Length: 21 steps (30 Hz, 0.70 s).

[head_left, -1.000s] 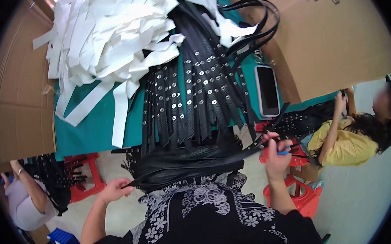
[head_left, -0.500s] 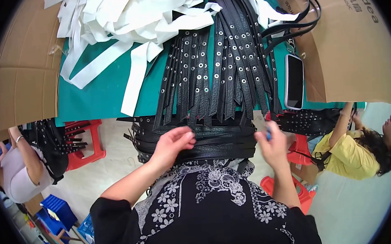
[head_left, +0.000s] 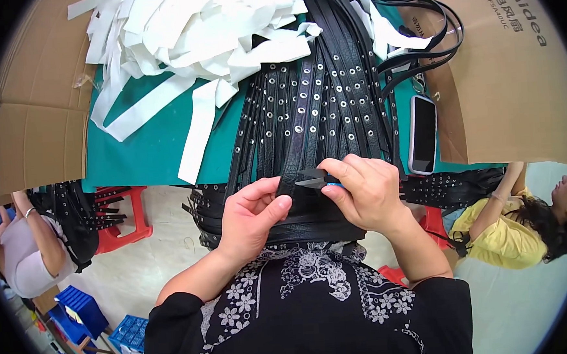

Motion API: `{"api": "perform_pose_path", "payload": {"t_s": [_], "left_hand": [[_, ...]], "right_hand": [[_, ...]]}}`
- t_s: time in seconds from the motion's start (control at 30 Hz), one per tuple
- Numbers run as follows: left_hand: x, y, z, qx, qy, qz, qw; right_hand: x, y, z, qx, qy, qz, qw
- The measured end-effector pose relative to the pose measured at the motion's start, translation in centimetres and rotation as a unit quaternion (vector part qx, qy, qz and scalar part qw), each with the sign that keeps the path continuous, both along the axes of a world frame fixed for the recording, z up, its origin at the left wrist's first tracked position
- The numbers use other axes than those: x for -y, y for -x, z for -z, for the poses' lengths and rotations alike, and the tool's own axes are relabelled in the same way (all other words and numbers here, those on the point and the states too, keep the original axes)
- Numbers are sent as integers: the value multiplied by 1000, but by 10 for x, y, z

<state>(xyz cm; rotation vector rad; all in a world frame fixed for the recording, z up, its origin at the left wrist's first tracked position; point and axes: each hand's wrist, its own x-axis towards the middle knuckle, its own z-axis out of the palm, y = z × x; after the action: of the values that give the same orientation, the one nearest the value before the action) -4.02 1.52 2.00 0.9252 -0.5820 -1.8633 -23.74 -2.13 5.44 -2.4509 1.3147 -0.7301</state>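
My left hand (head_left: 248, 219) pinches the lower end of a black leather strap (head_left: 293, 152) dotted with silver eyelets, between thumb and fingers. Closed round a pair of small thread snips (head_left: 310, 183) with a bit of blue at the handle, my right hand (head_left: 370, 191) is just to the right. The snips' two blades are spread and point left, their tips at the edge of the strap end; I cannot tell whether they touch it. Many more eyeleted straps (head_left: 349, 88) hang side by side over the table's near edge. Further black straps lie across my lap (head_left: 319, 230).
White fabric strips (head_left: 203, 26) are heaped on the green table (head_left: 139, 156). A phone (head_left: 422, 135) and black looped handles (head_left: 447, 34) lie at right. Cardboard boxes (head_left: 36, 121) (head_left: 505, 85) flank the table. People sit at both sides; blue crates (head_left: 80, 309) stand lower left.
Both hands have moved in toward each other at the table edge. My left hand has taken hold of a strap end, and my right hand has brought the snips up to it, blades spread.
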Motion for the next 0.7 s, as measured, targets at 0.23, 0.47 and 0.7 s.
{"api": "perform_pose_path", "payload": {"t_s": [0.23, 0.47, 0.7], "left_hand": [[6, -4, -5, 49, 53, 24, 997], [11, -6, -8, 67, 58, 40, 995], [11, -7, -11, -41, -30, 26, 998]], "right_hand": [[9, 0, -7, -7, 0, -34, 999], [14, 1, -7, -14, -5, -48, 999], [18, 4, 0, 63, 5, -7, 998]]}}
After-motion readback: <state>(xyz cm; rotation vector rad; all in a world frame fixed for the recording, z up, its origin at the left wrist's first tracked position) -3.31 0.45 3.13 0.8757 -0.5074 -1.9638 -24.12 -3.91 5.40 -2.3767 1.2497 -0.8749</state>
